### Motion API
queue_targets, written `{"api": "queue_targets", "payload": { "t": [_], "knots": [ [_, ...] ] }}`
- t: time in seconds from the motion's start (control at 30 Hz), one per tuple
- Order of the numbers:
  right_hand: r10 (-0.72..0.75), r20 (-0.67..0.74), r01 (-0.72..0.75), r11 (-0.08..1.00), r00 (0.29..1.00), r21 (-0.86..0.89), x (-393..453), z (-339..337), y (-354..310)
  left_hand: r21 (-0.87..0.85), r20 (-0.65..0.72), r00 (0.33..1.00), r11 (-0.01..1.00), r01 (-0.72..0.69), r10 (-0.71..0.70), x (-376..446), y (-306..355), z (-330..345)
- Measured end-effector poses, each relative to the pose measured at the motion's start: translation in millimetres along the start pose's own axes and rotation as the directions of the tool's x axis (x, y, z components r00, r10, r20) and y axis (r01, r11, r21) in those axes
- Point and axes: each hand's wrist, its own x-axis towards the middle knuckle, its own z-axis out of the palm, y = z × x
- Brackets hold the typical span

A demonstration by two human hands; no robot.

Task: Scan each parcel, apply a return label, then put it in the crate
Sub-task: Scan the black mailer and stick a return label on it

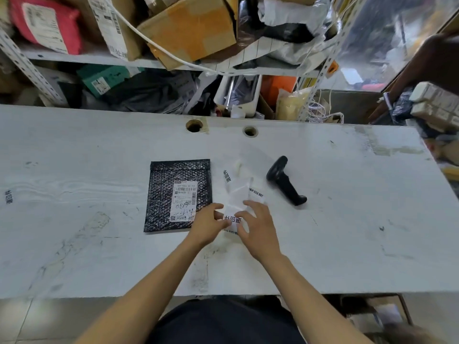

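A flat black bubble-mailer parcel (pixel 164 194) with a white shipping label lies on the white table (pixel 87 194). Just right of it runs a strip of white return labels (pixel 237 193) printed with black characters. My left hand (pixel 207 225) pinches the near end of the strip, its fingers curled over the parcel's lower right corner. My right hand (pixel 258 228) pinches the same end from the right. A black handheld scanner (pixel 284 181) lies on the table to the right of the labels, untouched.
Behind the table stand metal shelves (pixel 74 58) crammed with cardboard boxes, bags and parcels. Two round cable holes (pixel 195 125) pierce the table's far edge. A stack of parcels (pixel 437 105) and another person's arm (pixel 427 68) are at the far right.
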Motion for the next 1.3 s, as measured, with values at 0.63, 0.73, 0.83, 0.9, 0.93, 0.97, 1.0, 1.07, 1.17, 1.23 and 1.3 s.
{"api": "queue_targets", "payload": {
  "t": [0.63, 0.73, 0.83, 0.9, 0.93, 0.97, 1.0, 1.07, 1.17, 1.23, 1.3],
  "knots": [
    [0.095, 0.083, -0.09, 0.994, 0.992, -0.063, 8.8, -15.8, -18.3, -0.456, -0.004, 0.998, 0.888, -0.053, 0.058, -14.4, -11.4, 16.5],
    [0.042, 0.129, -0.037, 0.999, 0.991, -0.039, 5.8, -16.0, -18.1, -0.519, -0.04, 0.999, 0.854, -0.033, 0.015, -14.0, -8.9, 15.5],
    [0.022, 0.137, -0.012, 0.997, 0.99, -0.075, 5.6, -16.2, -17.2, -0.565, -0.053, 0.998, 0.824, -0.043, 0.015, -11.3, -8.3, 14.7],
    [0.032, 0.11, -0.022, 0.996, 0.993, -0.09, 6.1, -17.0, -17.3, -0.572, -0.05, 0.998, 0.818, -0.058, 0.036, -10.9, -7.4, 15.0],
    [0.042, 0.098, -0.033, 0.995, 0.994, -0.094, 6.5, -17.8, -17.4, -0.57, -0.05, 0.998, 0.819, -0.068, 0.048, -11.2, -7.1, 15.4],
    [0.05, 0.086, -0.041, 0.994, 0.995, -0.102, 6.9, -19.1, -17.6, -0.568, -0.056, 0.997, 0.819, -0.081, 0.06, -11.5, -7.1, 15.9],
    [0.053, 0.073, -0.045, 0.993, 0.996, -0.112, 7.1, -20.1, -17.8, -0.558, -0.065, 0.996, 0.825, -0.093, 0.069, -11.7, -7.2, 16.0],
    [0.044, 0.044, -0.037, 0.989, 0.998, -0.142, 8.2, -22.6, -19.0, -0.52, -0.083, 0.993, 0.846, -0.115, 0.084, -11.6, -4.9, 15.6],
    [0.02, 0.054, -0.01, 0.984, 0.998, -0.181, 10.2, -27.8, -22.2, -0.45, -0.089, 0.989, 0.882, -0.143, 0.115, -14.0, 2.3, 17.0],
    [0.079, 0.146, -0.055, 0.985, 0.986, -0.166, 13.1, -32.4, -24.3, -0.387, -0.107, 0.983, 0.904, -0.181, 0.151, -17.6, 6.2, 18.1],
    [0.119, 0.217, -0.087, 0.985, 0.969, -0.148, 18.1, -35.8, -25.4, -0.324, -0.123, 0.974, 0.92, -0.222, 0.191, -19.6, 7.2, 18.4]
  ]
}}
